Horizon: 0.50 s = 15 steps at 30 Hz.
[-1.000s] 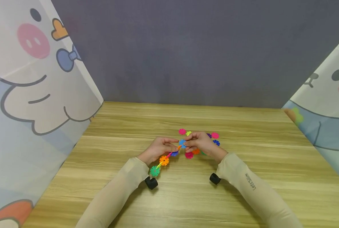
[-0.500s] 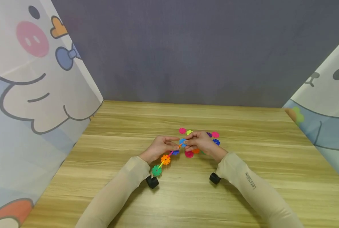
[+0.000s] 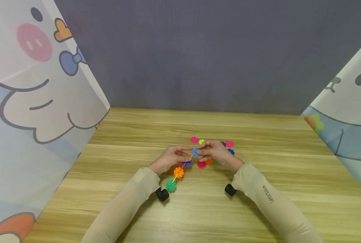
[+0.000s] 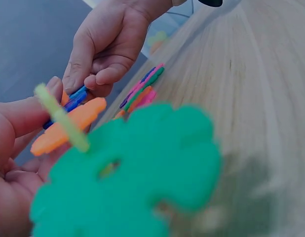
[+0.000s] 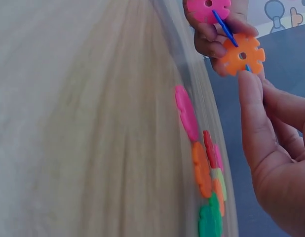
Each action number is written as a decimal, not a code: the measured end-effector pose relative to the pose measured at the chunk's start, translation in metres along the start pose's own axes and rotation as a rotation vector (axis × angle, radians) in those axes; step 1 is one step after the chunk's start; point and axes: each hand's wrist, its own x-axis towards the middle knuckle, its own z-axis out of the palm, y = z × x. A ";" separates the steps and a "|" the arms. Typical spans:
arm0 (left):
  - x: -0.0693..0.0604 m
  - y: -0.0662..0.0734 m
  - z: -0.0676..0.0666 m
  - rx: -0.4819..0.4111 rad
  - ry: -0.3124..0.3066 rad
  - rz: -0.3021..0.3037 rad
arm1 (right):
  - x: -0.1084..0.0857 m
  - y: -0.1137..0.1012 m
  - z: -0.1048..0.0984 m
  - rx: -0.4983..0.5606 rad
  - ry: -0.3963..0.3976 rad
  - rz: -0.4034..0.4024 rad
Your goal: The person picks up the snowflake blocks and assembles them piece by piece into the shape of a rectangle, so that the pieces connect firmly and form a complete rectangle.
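Observation:
A chain of notched plastic discs hangs between the hands, running from a light blue disc (image 3: 195, 152) down past a dark blue disc (image 3: 187, 163) and an orange disc (image 3: 178, 172) to a green disc (image 3: 170, 185). My left hand (image 3: 171, 158) pinches the chain near its upper end. With thumb and fingertips, my right hand (image 3: 218, 153) holds the light blue disc. The green disc (image 4: 128, 173) looms large in the left wrist view. In the right wrist view, an orange disc (image 5: 244, 54) joins the piece at my right fingertips.
Loose discs lie on the wooden table (image 3: 198, 209) around and beneath my right hand, among them a pink disc (image 3: 194, 139), a yellow-green disc (image 3: 201, 141), another pink disc (image 3: 229, 143) and a blue disc (image 3: 230, 152). A grey panel (image 3: 180, 57) stands behind.
The lower end of the chain has swung slightly down and to the right, with the green disc now lower. Both hands keep their hold and have barely moved.

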 end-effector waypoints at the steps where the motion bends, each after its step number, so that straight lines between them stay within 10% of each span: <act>1: 0.000 0.000 0.000 0.002 -0.002 0.002 | 0.000 0.000 0.000 -0.006 0.000 -0.001; 15: -0.004 -0.002 -0.008 -0.077 -0.015 -0.008 | -0.003 0.001 -0.010 -0.140 -0.079 -0.042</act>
